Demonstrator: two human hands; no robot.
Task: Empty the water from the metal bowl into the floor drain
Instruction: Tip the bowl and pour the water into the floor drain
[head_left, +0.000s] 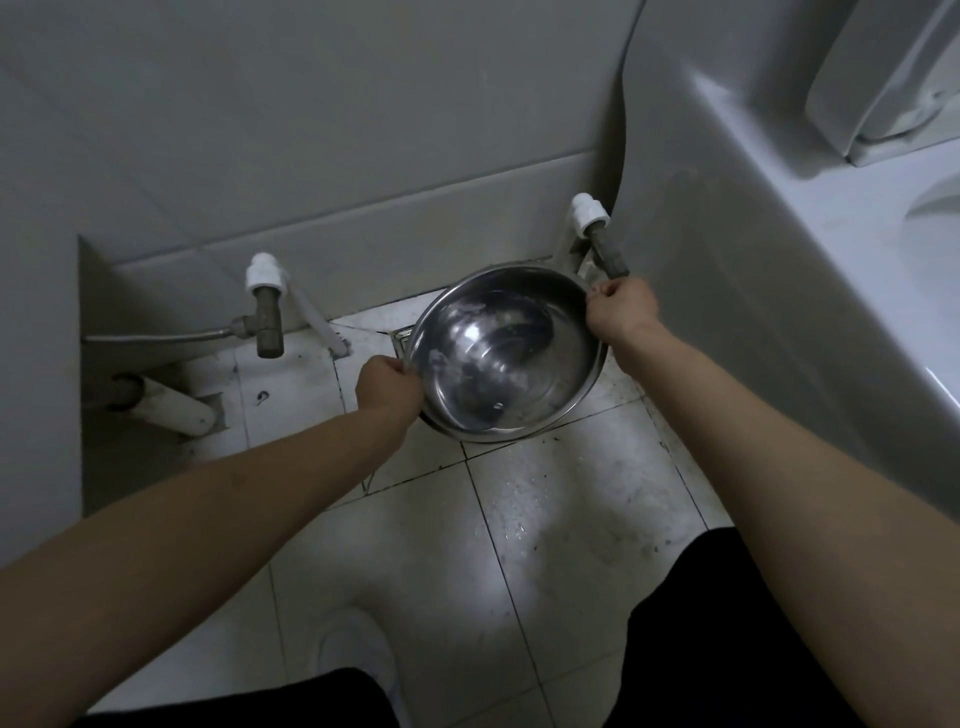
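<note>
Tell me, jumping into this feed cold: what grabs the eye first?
The metal bowl at centre, shiny and tilted, gripped at opposite rim edges by the left hand and the right hand. It hangs low over the floor drain, whose metal corner peeks out at the bowl's left edge. Next come the two pipe valves with white caps by the wall, the left valve and the right valve.
</note>
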